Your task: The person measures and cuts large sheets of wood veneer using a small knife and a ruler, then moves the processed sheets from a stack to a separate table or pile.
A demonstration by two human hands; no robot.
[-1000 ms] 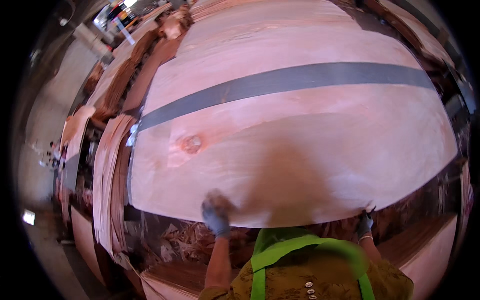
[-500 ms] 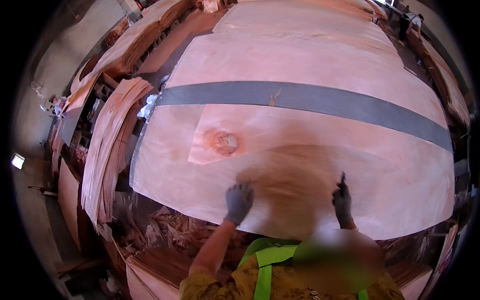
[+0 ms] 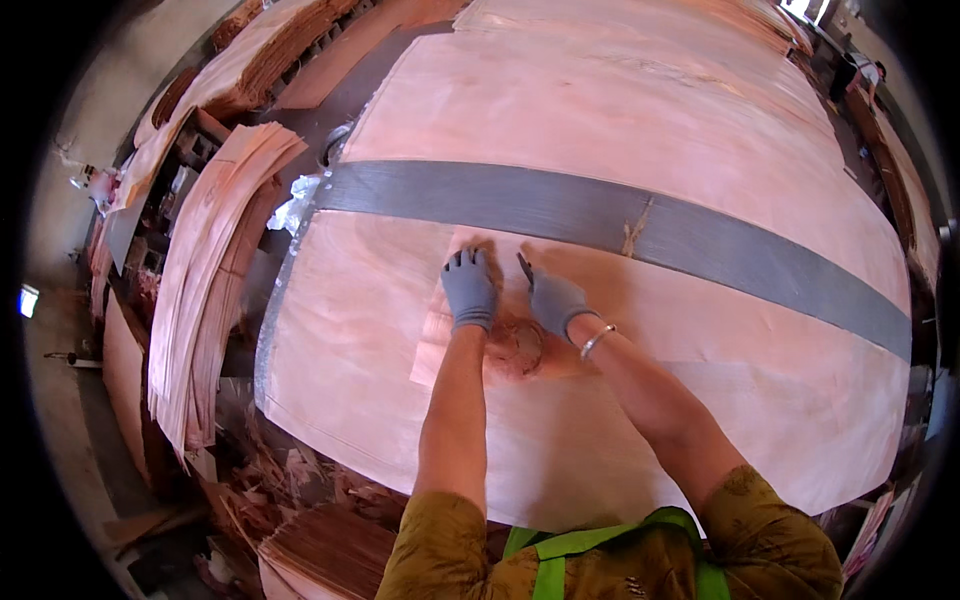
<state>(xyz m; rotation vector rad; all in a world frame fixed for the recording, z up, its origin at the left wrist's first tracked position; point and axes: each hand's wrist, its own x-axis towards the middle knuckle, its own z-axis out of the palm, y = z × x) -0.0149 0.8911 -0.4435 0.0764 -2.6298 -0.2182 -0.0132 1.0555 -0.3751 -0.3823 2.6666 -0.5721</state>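
A pale pink wood veneer sheet (image 3: 760, 420) lies broad and flat before me. On it sits a smaller veneer piece (image 3: 430, 350) with a rough, reddish-brown knot (image 3: 518, 347). My left hand (image 3: 470, 290), in a grey glove, presses on the small piece near its upper left edge, fingers forward and slightly apart. Just right of it, my gloved right hand (image 3: 558, 300) is closed around a slim dark knife-like tool (image 3: 525, 267), its tip pointing forward and left. The tool's exact kind is hard to make out. The knot lies between my wrists, nearer to me than both hands.
A grey strip (image 3: 480, 197) crosses beyond my hands, with more veneer (image 3: 600, 110) past it. Bent veneer sheets (image 3: 215, 290) are stacked at the left, near crumpled white plastic (image 3: 295, 203). Veneer scraps (image 3: 300, 480) lie below the near left edge. Another person (image 3: 858, 75) bends at the far right.
Both hands have moved forward and closer together, onto the small veneer piece; the right hand came far left with its tool. The view has shifted, and the knot appears lower and farther right.
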